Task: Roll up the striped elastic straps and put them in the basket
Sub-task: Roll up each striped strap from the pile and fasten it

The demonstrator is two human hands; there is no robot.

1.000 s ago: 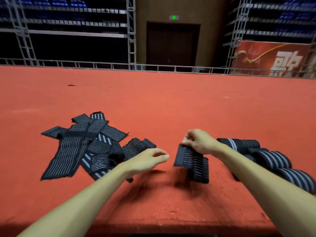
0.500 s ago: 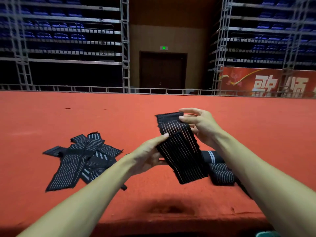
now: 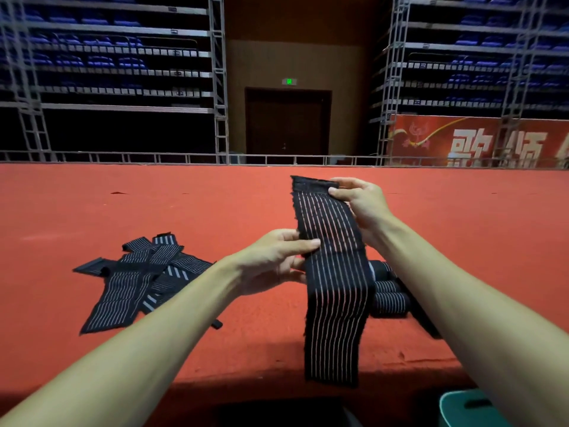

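A dim hall with tiers of blue seats (image 3: 92, 60) and a dark door (image 3: 288, 124) stands behind a wide red-carpeted stage (image 3: 92, 211). On the stage at the left lies a loose pile of flat black elastic straps with white stripes (image 3: 138, 282), overlapping one another. The left hand (image 3: 277, 257) reaches in from below. Its thumb lies across the front of one long black white-striped strap (image 3: 334, 291) and its fingers are curled behind, pinching the strap's left edge about midway. This strap is held up in the air above the stage's near edge, and its lower end hangs free. The right hand (image 3: 360, 204) pinches the top end between thumb and fingers. Just behind the hanging strap, rolled striped straps (image 3: 389, 298) lie on the stage. At the bottom right, below the stage edge, a corner of a teal plastic basket (image 3: 462, 408) shows.
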